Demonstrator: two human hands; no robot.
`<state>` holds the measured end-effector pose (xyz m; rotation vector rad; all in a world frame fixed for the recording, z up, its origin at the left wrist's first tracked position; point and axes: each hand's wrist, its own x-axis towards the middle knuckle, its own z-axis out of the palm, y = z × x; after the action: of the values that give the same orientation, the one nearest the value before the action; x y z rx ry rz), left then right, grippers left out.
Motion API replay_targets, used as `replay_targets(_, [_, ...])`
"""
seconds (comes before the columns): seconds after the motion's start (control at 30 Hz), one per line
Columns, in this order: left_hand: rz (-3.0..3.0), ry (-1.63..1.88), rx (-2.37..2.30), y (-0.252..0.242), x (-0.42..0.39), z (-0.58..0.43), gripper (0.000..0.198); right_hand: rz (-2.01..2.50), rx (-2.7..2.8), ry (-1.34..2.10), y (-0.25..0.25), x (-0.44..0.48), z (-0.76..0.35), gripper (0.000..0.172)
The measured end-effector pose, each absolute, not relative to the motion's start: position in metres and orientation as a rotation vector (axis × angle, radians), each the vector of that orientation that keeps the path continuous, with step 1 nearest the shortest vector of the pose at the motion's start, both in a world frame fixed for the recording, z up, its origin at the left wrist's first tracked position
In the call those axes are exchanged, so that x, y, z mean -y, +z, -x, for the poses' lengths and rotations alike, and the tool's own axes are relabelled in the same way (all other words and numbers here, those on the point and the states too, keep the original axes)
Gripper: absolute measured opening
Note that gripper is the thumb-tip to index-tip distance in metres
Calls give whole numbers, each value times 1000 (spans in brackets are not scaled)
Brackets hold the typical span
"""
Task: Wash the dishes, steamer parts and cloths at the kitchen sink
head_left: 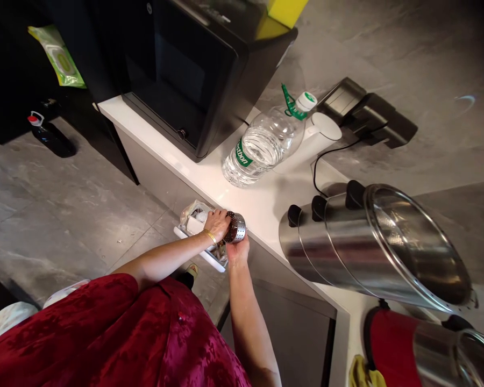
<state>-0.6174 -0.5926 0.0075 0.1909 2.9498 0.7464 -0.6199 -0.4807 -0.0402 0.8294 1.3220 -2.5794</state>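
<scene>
My right hand [239,250] is closed round the lower side of a small perforated metal strainer basket [237,230]. The basket is tilted, with its open end toward the left and something dark brown inside. My left hand [216,224], with a gold bracelet at the wrist, grips the basket's near rim with bent fingers; their tips are partly hidden. Below both hands is a white waste bin [218,263], lined with a bag and holding white and brownish rubbish. It stands against the cabinet front under the counter edge.
On the white counter [262,212] stand a large water bottle [254,153], a white kettle-like jug [325,128], and a black oven-like appliance [177,70]. Large steel pots [347,236] sit to the right, near the counter edge. A dark bottle [50,137] stands on the floor at left.
</scene>
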Motion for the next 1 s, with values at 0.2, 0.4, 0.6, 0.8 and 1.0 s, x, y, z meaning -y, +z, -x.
replay_targets(0.2, [-221, 739, -2974, 2, 591, 618, 19, -877, -1360, -2568, -47, 476, 614, 26])
replay_targets(0.4, [-237, 718, -2982, -9, 606, 612, 17, -770, -1429, -2633, -33, 443, 623, 23])
replay_targets(0.6, [-329, 707, -2804, -39, 606, 618, 30, -735, -1153, -2628, -11, 434, 611, 21])
replay_targets(0.8, [-288, 698, -2942, -37, 610, 615, 22, -907, -946, -2654, -13, 446, 607, 26])
replay_targets(1.0, [-603, 796, -2998, -7, 611, 605, 32, -804, -1068, -2674, -32, 455, 613, 26])
